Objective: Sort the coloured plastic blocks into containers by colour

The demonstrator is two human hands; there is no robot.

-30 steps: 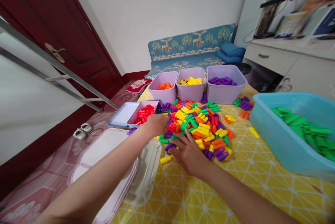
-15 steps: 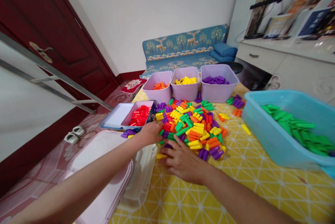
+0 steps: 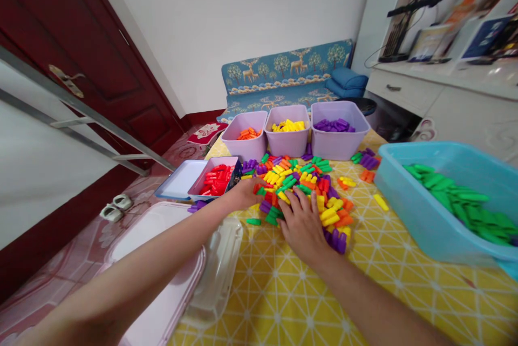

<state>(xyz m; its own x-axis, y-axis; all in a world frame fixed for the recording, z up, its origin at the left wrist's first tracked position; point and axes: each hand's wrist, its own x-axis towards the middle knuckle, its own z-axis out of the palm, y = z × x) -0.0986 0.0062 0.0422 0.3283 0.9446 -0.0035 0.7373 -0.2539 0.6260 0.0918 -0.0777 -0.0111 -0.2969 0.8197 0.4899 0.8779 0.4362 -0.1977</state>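
Head view: right hand [image 3: 302,227] on plastic pegs [image 3: 299,187], fingers [image 3: 313,203] apart; left hand [image 3: 244,194] touching them, grip unclear.

**Dark red door [image 3: 93,60] and the room beside it**
A metal rail [image 3: 68,103] crosses in front of the door; 2 white slippers [image 3: 111,210] sit on the pink patterned floor [image 3: 52,265] below it. Right of the door, a blue deer-print sofa [image 3: 283,68] holds a blue cushion [image 3: 347,82]; farther right, a white cabinet [image 3: 399,95] carries a black stand [image 3: 399,33].
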